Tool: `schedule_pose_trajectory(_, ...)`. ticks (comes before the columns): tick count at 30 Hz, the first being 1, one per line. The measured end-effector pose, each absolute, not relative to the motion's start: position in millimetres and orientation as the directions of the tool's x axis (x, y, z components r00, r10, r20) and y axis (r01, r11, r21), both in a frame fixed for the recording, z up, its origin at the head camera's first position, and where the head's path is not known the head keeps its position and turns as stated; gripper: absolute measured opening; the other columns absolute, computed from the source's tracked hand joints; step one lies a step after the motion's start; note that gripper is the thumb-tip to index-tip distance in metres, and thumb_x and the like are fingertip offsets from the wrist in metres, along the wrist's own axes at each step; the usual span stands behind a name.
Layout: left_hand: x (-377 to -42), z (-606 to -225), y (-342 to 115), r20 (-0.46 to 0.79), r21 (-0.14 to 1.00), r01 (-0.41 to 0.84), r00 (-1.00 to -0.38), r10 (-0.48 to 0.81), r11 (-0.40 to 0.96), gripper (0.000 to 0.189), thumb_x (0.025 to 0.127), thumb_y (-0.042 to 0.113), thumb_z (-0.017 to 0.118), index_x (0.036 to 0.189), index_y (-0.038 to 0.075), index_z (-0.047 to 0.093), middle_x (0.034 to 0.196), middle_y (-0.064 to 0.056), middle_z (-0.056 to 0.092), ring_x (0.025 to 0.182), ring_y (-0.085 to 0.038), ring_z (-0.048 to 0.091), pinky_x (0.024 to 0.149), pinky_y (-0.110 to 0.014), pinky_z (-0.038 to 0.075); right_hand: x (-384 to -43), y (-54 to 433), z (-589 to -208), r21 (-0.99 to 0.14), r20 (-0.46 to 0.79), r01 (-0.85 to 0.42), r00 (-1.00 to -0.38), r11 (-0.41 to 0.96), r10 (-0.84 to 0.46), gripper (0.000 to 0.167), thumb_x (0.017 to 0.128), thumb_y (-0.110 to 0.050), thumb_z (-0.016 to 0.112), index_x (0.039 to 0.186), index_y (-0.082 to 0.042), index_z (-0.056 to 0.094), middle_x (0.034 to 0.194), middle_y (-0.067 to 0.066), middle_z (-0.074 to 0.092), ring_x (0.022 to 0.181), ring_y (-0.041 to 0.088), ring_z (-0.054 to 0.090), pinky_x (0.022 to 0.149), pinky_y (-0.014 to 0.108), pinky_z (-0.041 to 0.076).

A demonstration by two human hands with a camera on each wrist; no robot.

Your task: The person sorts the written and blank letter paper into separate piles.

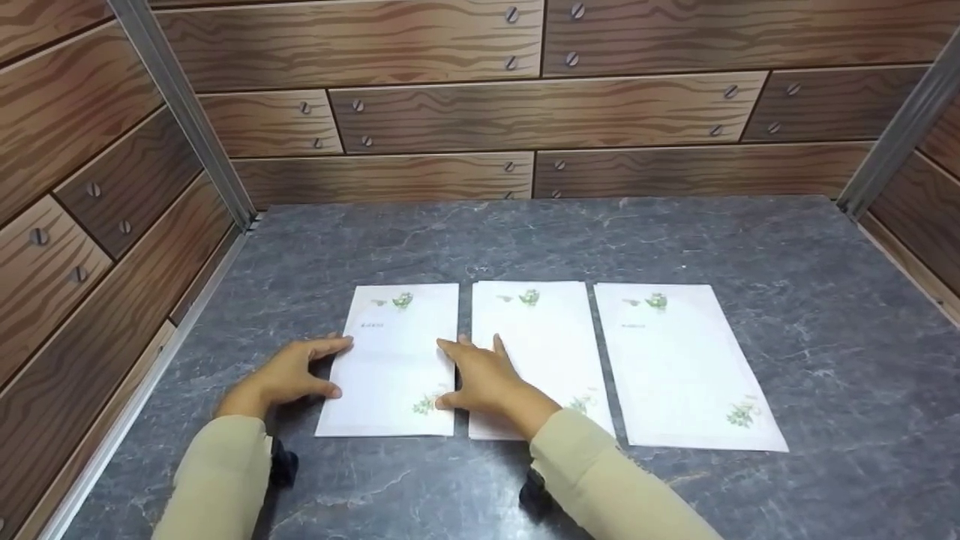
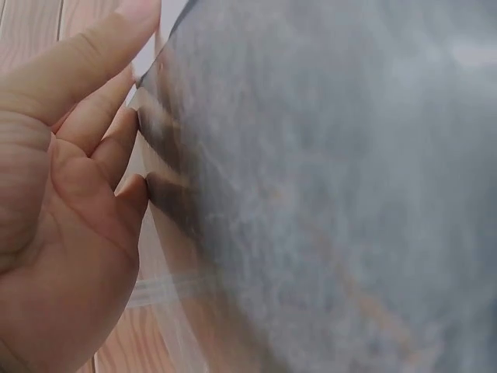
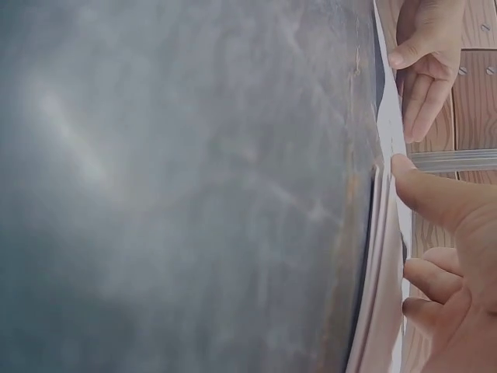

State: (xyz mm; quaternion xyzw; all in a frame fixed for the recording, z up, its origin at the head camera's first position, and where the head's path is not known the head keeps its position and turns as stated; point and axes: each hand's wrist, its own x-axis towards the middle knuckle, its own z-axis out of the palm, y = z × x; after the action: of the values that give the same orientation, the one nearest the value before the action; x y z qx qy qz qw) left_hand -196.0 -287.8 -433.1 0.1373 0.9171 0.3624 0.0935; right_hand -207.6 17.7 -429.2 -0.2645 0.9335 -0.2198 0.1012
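Observation:
Three white paper sheets with green leafy prints lie side by side: a left sheet (image 1: pixel 390 360), a middle sheet (image 1: pixel 540 330) and a right sheet (image 1: pixel 682 367). At the left sheet's left edge, my left hand (image 1: pixel 296 371) touches the paper with spread thumb and fingers. My right hand (image 1: pixel 484 379) reaches over the middle sheet, its thumb and fingertips at the left sheet's right edge. The right wrist view shows layered paper edges (image 3: pixel 371 287) near the right hand (image 3: pixel 458 241). Close up in the left wrist view is the left hand (image 2: pixel 70 210).
The sheets lie on a dark grey marbled tabletop (image 1: pixel 480 247). Wood-patterned panels (image 1: pixel 540 112) enclose the back and both sides. Grey metal posts (image 1: pixel 187 112) stand at the back corners. Both sleeves carry dark wrist devices (image 1: pixel 283 463).

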Motion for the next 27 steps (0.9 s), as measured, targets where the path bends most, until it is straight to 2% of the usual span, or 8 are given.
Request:
schedule_pose_trajectory(4, -196.0, -433.3, -287.9, -0.077, 0.694, 0.171, -0.948, 0.309, 0.700, 0.073, 0.070, 0.006, 0.083, 0.136, 0.000, 0.051, 0.142, -0.022, 0.041, 0.135, -0.041, 0.028, 0.110, -0.055, 0.019, -206.4, 17.0, -428.0, -0.447, -0.064, -0.461, -0.838, 0.766, -0.542, 0.084, 0.076, -0.037, 0.080, 0.145, -0.011, 0.040, 0.143, 0.008, 0.045, 0.136, 0.026, 0.033, 0.112, 0.057, 0.005)
schedule_pose_trajectory(7, -196.3, -434.0, -287.7, -0.078, 0.695, 0.173, -0.947, 0.313, 0.698, 0.073, 0.071, 0.006, 0.083, 0.136, -0.001, 0.050, 0.141, -0.023, 0.042, 0.134, -0.041, 0.029, 0.109, -0.054, 0.021, -205.6, 16.5, -427.9, -0.438, -0.036, -0.470, -0.842, 0.766, -0.538, 0.083, 0.075, -0.036, 0.081, 0.144, -0.010, 0.043, 0.139, 0.007, 0.050, 0.132, 0.026, 0.039, 0.109, 0.056, 0.015)
schedule_pose_trajectory(10, -196.0, -434.0, -287.2, -0.072, 0.699, 0.180, -0.945, 0.319, 0.692, 0.073, 0.071, 0.006, 0.083, 0.136, -0.002, 0.050, 0.139, -0.023, 0.045, 0.132, -0.040, 0.033, 0.109, -0.054, 0.024, -204.9, 15.6, -428.2, -0.433, -0.008, -0.475, -0.848, 0.766, -0.530, 0.083, 0.074, -0.036, 0.082, 0.143, -0.010, 0.044, 0.131, 0.006, 0.057, 0.119, 0.025, 0.048, 0.096, 0.049, 0.028)
schedule_pose_trajectory(14, -194.8, -433.5, -286.7, -0.071, 0.695, 0.184, -0.945, 0.321, 0.695, 0.073, 0.072, 0.006, 0.083, 0.137, -0.002, 0.049, 0.134, -0.021, 0.051, 0.115, -0.036, 0.051, 0.101, -0.049, 0.037, -204.7, 13.9, -428.5, -0.449, 0.006, -0.466, -0.855, 0.762, -0.519, 0.085, 0.071, -0.033, 0.084, 0.142, -0.009, 0.045, 0.126, 0.007, 0.061, 0.099, 0.023, 0.050, 0.079, 0.039, 0.031)
schedule_pose_trajectory(16, -194.2, -433.3, -286.3, -0.078, 0.699, 0.175, -0.945, 0.317, 0.694, 0.074, 0.072, 0.006, 0.083, 0.137, -0.002, 0.048, 0.130, -0.019, 0.054, 0.101, -0.029, 0.054, 0.091, -0.043, 0.044, -204.6, 13.3, -428.2, -0.471, 0.000, -0.453, -0.858, 0.757, -0.513, 0.086, 0.070, -0.031, 0.085, 0.143, -0.008, 0.044, 0.128, 0.008, 0.059, 0.098, 0.025, 0.051, 0.079, 0.039, 0.031)
schedule_pose_trajectory(18, -194.0, -433.2, -286.1, -0.088, 0.703, 0.163, -0.946, 0.312, 0.692, 0.075, 0.072, 0.006, 0.083, 0.138, -0.001, 0.048, 0.127, -0.018, 0.056, 0.092, -0.023, 0.052, 0.081, -0.037, 0.045, -204.3, 12.6, -428.2, -0.496, -0.009, -0.434, -0.863, 0.752, -0.504, 0.088, 0.070, -0.029, 0.086, 0.143, -0.007, 0.043, 0.131, 0.010, 0.057, 0.107, 0.030, 0.053, 0.087, 0.045, 0.033)
schedule_pose_trajectory(22, -194.0, -432.6, -286.1, -0.099, 0.719, 0.138, -0.950, 0.297, 0.681, 0.074, 0.073, 0.004, 0.082, 0.139, -0.001, 0.047, 0.130, -0.018, 0.054, 0.090, -0.020, 0.051, 0.077, -0.031, 0.044, -204.3, 11.2, -428.8, -0.534, -0.015, -0.409, -0.870, 0.740, -0.492, 0.090, 0.069, -0.025, 0.086, 0.144, -0.005, 0.041, 0.134, 0.013, 0.054, 0.120, 0.037, 0.050, 0.096, 0.054, 0.031)
schedule_pose_trajectory(27, -194.3, -432.6, -286.9, -0.103, 0.753, 0.108, -0.955, 0.277, 0.649, 0.074, 0.075, 0.002, 0.080, 0.139, -0.003, 0.045, 0.139, -0.020, 0.047, 0.089, -0.020, 0.052, 0.074, -0.027, 0.046, -203.8, 8.9, -430.1, -0.564, 0.001, -0.395, -0.879, 0.725, -0.478, 0.091, 0.068, -0.022, 0.087, 0.143, -0.003, 0.041, 0.134, 0.014, 0.053, 0.119, 0.034, 0.052, 0.095, 0.054, 0.034)
